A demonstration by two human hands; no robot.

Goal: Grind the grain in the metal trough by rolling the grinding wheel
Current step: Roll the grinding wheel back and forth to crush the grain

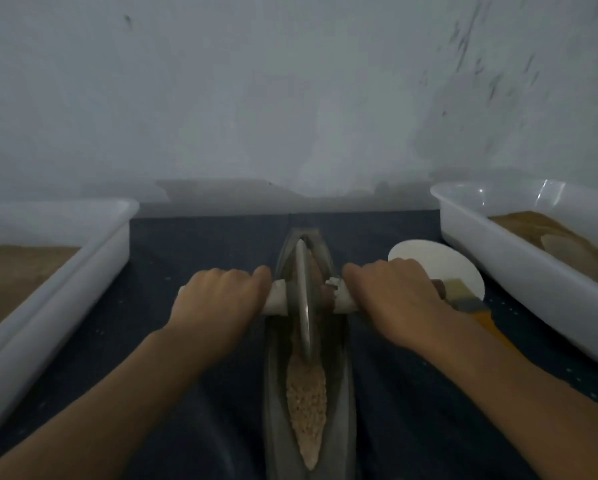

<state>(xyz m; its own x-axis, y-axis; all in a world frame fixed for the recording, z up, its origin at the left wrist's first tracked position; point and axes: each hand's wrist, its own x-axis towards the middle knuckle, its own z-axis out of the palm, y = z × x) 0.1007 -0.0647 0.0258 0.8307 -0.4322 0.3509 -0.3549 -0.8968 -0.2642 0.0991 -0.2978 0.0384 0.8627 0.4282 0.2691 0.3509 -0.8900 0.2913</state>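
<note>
Both hands, left (218, 299) and right (394, 299), gripping axle handles, grinding wheel (304, 299) mid-trough (342, 393). Uneven push tilts it, grain (306, 403) spills onto surface.

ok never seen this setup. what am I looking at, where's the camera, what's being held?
One picture, from a camera worn on a person's head, looking down at their two bare hands. No robot. On a dark cloth lies a long boat-shaped metal trough with crushed grain along its groove. A thin grinding wheel stands on edge in it, on a handle wrapped in white. The left hand and right hand each grip one end. White tubs with brown material sit to the left and right; a white disc lies near the right hand.
</note>
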